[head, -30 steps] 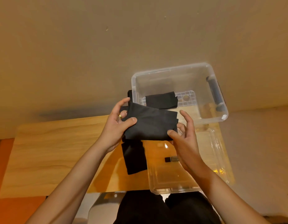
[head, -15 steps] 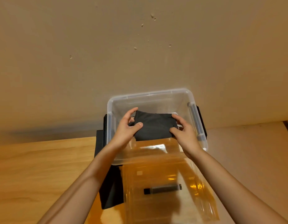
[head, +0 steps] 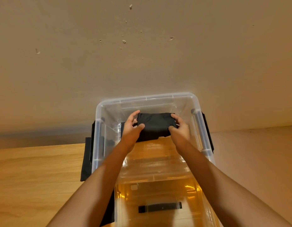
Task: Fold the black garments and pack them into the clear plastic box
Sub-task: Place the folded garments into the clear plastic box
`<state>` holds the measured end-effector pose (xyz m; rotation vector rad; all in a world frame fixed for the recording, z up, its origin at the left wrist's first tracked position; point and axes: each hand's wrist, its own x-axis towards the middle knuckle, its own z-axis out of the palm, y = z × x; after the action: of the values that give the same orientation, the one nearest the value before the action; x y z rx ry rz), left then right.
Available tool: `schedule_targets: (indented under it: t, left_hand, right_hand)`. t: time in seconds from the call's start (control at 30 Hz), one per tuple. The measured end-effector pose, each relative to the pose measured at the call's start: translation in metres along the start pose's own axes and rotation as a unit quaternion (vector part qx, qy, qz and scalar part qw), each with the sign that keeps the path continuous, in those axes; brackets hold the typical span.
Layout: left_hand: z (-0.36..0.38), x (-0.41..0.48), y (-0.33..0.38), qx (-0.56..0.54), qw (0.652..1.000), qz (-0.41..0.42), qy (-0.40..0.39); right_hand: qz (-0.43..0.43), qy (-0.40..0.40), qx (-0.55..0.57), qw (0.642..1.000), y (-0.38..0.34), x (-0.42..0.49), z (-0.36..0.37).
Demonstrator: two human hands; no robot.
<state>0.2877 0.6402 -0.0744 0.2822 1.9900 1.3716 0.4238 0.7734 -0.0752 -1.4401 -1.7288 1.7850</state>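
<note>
1. Wood table [head: 35, 169] fills the left of frame; no folded pieces on it that I can see
2. Black cloth [head: 85, 161], left-centre, lies flat, tucked partly under the box's left wall. Looks unfolded, so prob. at least one garment to go. More black shows at bottom centre; same piece or not, can't tell
3. Clear plastic box [head: 147, 97], centre, top open
4. Left hand [head: 131, 128] is inside the box, thumb & fingers pinching the left edge of the folded black garment [head: 156, 124]
5. Garment is a tidy rectangle, within the box walls twd the far side. Touching the floor? Can't tell. Dark sliver just left of that hand may be another piece already packed
6. Right hand [head: 178, 128] has fingers curled over the garment's right edge, holding it
7. Lid [head: 158, 190], bottom centre-right, lies flat, off the box
8. My read: mid-task. This piece is folded, nearly placed. Left: release, fold the cloth at left, pack it
</note>
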Motion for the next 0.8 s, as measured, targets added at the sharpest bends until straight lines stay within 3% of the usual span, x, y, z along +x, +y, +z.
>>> schedule_targets:
  t: [0.2,0.4,0.7,0.8]
  left_hand:
    - [-0.023,0.005,-0.014,-0.01,0.996,0.01,0.089]
    - [-0.031,0.016,-0.05,0.028,0.99,-0.088,0.103]
    - [-0.032,0.031,-0.058,0.115,0.984,-0.032,0.136]
    - [-0.03,0.031,-0.065,0.194,0.975,-0.016,0.108]
  right_hand:
    - [-0.013,-0.061,0.015,0.998,-0.004,0.017,0.028]
    - [0.028,-0.116,-0.071,0.99,0.033,0.025,0.051]
    - [0.008,-0.121,-0.065,0.991,0.029,0.04,0.054]
    - [-0.008,-0.145,-0.13,0.981,0.037,0.038,0.053]
